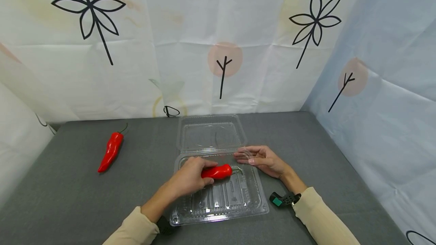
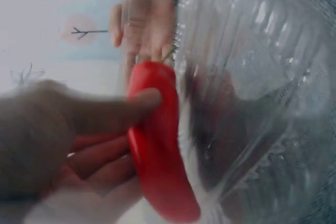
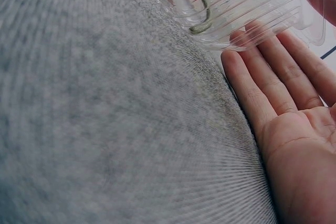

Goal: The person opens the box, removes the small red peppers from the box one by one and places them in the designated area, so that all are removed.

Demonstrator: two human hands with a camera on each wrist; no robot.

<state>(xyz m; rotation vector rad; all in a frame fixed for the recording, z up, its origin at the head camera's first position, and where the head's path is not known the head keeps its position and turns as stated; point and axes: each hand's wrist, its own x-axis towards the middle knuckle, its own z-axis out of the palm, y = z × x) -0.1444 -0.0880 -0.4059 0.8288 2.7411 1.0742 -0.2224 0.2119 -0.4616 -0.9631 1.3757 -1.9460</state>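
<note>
My left hand (image 1: 191,176) grips a red pepper (image 1: 220,171) over the base of a clear plastic clamshell container (image 1: 221,214). In the left wrist view the thumb lies across the red pepper (image 2: 160,145), with the fingers behind it. Its green stem (image 3: 206,17) points toward the right hand. Beside the container's right wall, my right hand (image 1: 265,160) has its fingers extended, fingertips right at the clear side. The right wrist view shows that palm (image 3: 299,140) turned up with straight fingers.
A second red pepper (image 1: 111,152) lies on the grey tabletop (image 1: 68,196) at the left. The container's clear lid (image 1: 211,136) is folded back, away from me. White printed cloth (image 1: 184,59) stands behind the table, and another panel (image 1: 385,131) at the right.
</note>
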